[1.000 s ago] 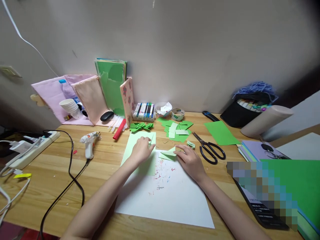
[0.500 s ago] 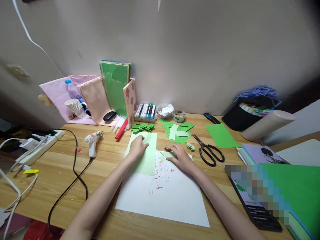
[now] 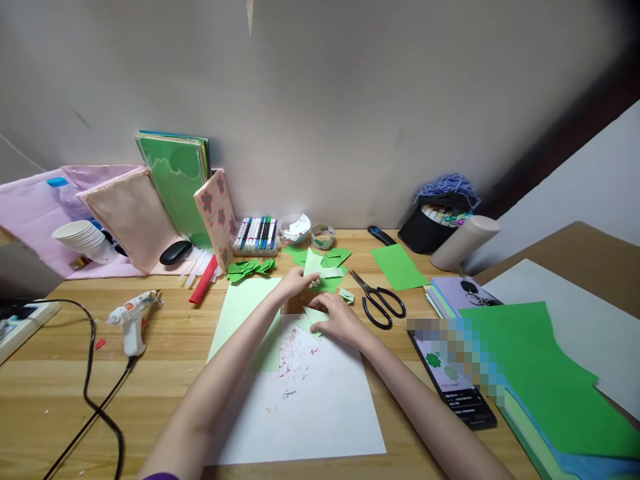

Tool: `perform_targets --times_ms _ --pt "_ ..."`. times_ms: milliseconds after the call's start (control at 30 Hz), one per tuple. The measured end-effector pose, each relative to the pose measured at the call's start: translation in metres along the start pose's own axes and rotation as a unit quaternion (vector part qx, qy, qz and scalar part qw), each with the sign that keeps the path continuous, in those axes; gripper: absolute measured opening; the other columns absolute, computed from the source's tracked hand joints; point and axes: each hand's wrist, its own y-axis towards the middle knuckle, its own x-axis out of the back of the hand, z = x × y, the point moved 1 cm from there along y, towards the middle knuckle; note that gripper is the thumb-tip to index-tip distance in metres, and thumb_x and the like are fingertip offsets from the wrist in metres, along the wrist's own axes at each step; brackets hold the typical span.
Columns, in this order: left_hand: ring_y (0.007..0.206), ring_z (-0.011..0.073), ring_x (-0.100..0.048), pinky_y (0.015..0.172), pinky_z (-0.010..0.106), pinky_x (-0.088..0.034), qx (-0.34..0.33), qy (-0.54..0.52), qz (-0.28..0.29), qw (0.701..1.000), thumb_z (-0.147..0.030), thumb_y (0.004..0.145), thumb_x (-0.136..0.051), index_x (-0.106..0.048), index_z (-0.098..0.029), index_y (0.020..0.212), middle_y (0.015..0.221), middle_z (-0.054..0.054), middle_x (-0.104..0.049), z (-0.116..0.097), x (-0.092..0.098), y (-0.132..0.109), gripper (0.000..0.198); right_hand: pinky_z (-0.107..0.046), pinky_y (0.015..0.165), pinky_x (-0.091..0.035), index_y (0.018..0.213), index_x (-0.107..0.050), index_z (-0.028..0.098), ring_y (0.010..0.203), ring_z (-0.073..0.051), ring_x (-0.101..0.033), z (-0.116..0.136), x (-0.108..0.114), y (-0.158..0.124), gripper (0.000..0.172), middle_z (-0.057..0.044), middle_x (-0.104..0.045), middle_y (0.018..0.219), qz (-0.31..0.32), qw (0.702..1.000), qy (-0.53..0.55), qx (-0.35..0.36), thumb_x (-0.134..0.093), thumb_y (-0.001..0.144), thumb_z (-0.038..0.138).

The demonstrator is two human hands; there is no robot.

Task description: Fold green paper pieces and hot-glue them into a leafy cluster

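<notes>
My left hand (image 3: pixel 299 283) is closed at the fingertips on a pale green paper strip (image 3: pixel 313 262), which tilts up over the pile of green paper pieces (image 3: pixel 339 257). My right hand (image 3: pixel 340 319) curls over a small pale green paper piece (image 3: pixel 313 316) at the top of the white sheet (image 3: pixel 320 420); its fingertips are partly hidden. A larger pale green sheet (image 3: pixel 245 310) lies beneath my left forearm, overlapping the white sheet. Black-handled scissors (image 3: pixel 377 297) rest open to the right of my right hand, near a small folded pale green piece (image 3: pixel 347 295).
A glue gun (image 3: pixel 133 323) with a black cord stands at left. Behind are dark green paper pieces (image 3: pixel 250 269), markers (image 3: pixel 256 235) and a tape roll (image 3: pixel 323 236). A phone (image 3: pixel 463 393) and green paper (image 3: pixel 560 373) lie at right.
My left hand has moved from the large pale green sheet to the paper pile and has taken a strip. My right hand stays by its small piece. The view has shifted right.
</notes>
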Motion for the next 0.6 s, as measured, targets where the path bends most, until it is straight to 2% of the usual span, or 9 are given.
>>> perform_targets --times_ms 100,200,267,400,467,500,533,600 --pt "0.054 0.0147 -0.055 0.056 0.024 -0.041 0.021 0.028 0.015 0.999 -0.044 0.078 -0.048 -0.064 -0.011 0.071 0.058 0.004 -0.063 -0.01 -0.013 0.014 0.037 -0.034 0.082 -0.04 0.099 -0.059 0.017 0.097 -0.023 -0.05 -0.001 -0.001 -0.008 0.051 -0.007 -0.055 0.101 0.012 0.999 -0.022 -0.021 -0.079 0.054 0.028" --pt "0.06 0.018 -0.058 0.059 0.027 -0.04 0.048 0.074 -0.017 0.996 -0.042 0.078 -0.05 -0.062 -0.014 0.07 0.062 0.006 -0.064 -0.011 -0.012 0.001 0.032 -0.034 0.081 -0.039 0.095 -0.061 0.016 0.096 -0.024 -0.05 0.001 -0.001 -0.007 0.046 -0.008 -0.056 0.099 0.009 0.999 -0.038 -0.033 -0.079 0.054 0.025" --pt "0.071 0.0212 -0.059 0.065 0.029 -0.04 0.068 0.107 -0.058 0.99 -0.042 0.078 -0.05 -0.062 -0.015 0.078 0.074 0.008 -0.066 -0.006 0.001 -0.023 0.029 -0.032 0.077 -0.04 0.088 -0.062 0.017 0.091 -0.022 -0.052 0.003 0.001 -0.004 0.037 -0.006 -0.057 0.095 0.01 0.999 -0.038 -0.031 -0.077 0.055 0.024" --pt "0.095 0.027 -0.055 0.079 0.035 -0.039 0.123 0.171 -0.167 0.963 -0.042 0.086 -0.036 -0.056 -0.013 0.098 0.102 0.016 -0.059 0.018 0.037 -0.091 0.038 -0.026 0.065 -0.037 0.069 -0.06 0.019 0.075 -0.018 -0.054 0.005 0.006 0.002 0.014 -0.001 -0.058 0.077 0.004 0.999 -0.01 -0.038 -0.069 0.059 0.021" --pt "0.102 0.0324 -0.051 0.081 0.039 -0.038 0.193 0.295 -0.254 0.901 -0.046 0.084 -0.039 -0.052 -0.007 0.104 0.105 0.022 -0.055 0.036 0.051 -0.122 0.046 -0.024 0.059 -0.034 0.06 -0.056 0.018 0.066 -0.016 -0.052 0.003 0.009 0.005 0.01 0.002 -0.057 0.065 -0.014 0.999 0.011 -0.049 -0.066 0.061 0.022" --pt "0.102 0.0354 -0.05 0.08 0.04 -0.039 0.236 0.329 -0.268 0.874 -0.049 0.079 -0.046 -0.05 -0.004 0.106 0.104 0.024 -0.054 0.044 0.055 -0.135 0.052 -0.023 0.056 -0.033 0.058 -0.055 0.018 0.062 -0.015 -0.051 0.001 0.01 0.007 0.011 0.003 -0.055 0.061 -0.024 0.998 0.019 -0.058 -0.064 0.062 0.023" --pt "0.102 0.0365 -0.05 0.079 0.04 -0.039 0.264 0.339 -0.264 0.863 -0.05 0.074 -0.053 -0.049 -0.003 0.107 0.104 0.024 -0.053 0.053 0.058 -0.144 0.058 -0.023 0.055 -0.033 0.057 -0.055 0.018 0.059 -0.015 -0.051 -0.001 0.012 0.011 0.013 0.003 -0.054 0.058 -0.037 0.997 0.024 -0.068 -0.063 0.064 0.026" --pt "0.102 0.0359 -0.051 0.077 0.038 -0.041 0.288 0.315 -0.253 0.868 -0.05 0.068 -0.061 -0.046 -0.004 0.11 0.106 0.023 -0.053 0.066 0.059 -0.156 0.064 -0.023 0.053 -0.034 0.062 -0.057 0.016 0.058 -0.015 -0.051 -0.007 0.017 0.02 0.017 0.003 -0.055 0.059 -0.07 0.993 0.033 -0.086 -0.061 0.066 0.032"
